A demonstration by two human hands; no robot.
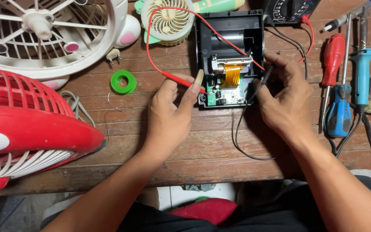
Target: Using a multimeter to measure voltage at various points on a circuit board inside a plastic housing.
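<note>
The tip of the red probe (184,81) is hidden behind my left hand's (170,109) thumb, so I cannot tell where it touches the green circuit board (213,95). My right hand (282,101) covers most of the black probe (265,77). The multimeter (290,8), white fan (44,34) and red fan (26,129) are cut off by the edges

red fan (31,129) | white fan (44,34) | green tape roll (123,81) | screwdrivers (332,64)
</note>
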